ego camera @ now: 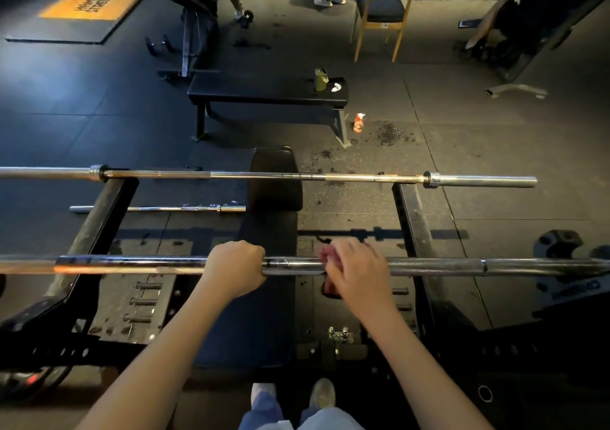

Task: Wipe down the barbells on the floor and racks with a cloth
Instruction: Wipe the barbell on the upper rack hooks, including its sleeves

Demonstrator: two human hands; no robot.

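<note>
A steel barbell (435,266) lies across the rack right in front of me. My left hand (236,269) grips its shaft near the middle. Just to the right, my right hand (355,269) holds a reddish cloth (326,258) wrapped round the same bar; the cloth is blurred. A second barbell (264,175) rests on the rack's far hooks. A shorter bar (158,209) lies on the floor to the left of the bench.
A black bench (274,198) runs under both racked bars, between the rack's black uprights (414,218). Beyond stand a flat bench (264,91) with a small box, an orange spray bottle (359,122) on the floor, a wooden chair (383,13), and people at the far edge.
</note>
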